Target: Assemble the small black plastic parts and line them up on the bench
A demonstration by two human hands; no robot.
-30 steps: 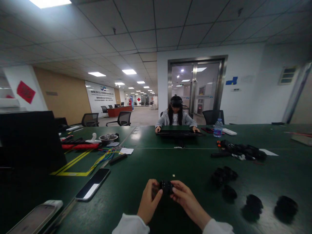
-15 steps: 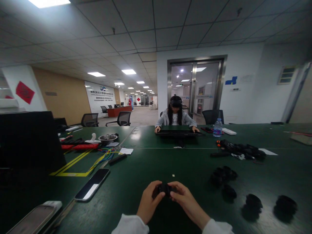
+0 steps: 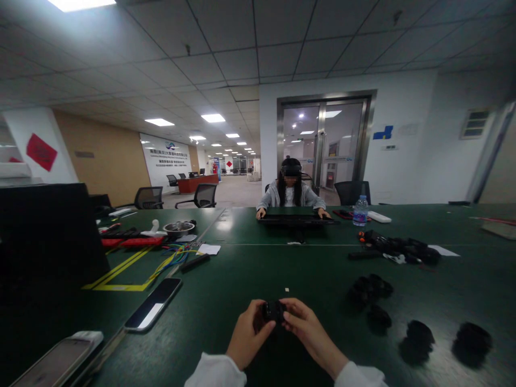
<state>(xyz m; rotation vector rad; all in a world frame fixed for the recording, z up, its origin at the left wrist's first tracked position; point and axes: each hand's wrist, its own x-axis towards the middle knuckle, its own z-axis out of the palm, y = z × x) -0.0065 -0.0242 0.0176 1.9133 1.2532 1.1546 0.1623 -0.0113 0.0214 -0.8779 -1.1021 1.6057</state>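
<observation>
A small black part (image 3: 273, 310) is held at the lower centre of the frame, over the green surface (image 3: 229, 279), between the left hand (image 3: 248, 332) and the right hand (image 3: 307, 327). Its left end is found gripped by the left hand, its right end pinched by the right; both grips are closed on it. Its long axis appears to be laid across the frame, hand to hand, so neither is judged nearer. Loose dark parts (image 3: 419, 336) are noted lower right, well apart from both grips.
</observation>
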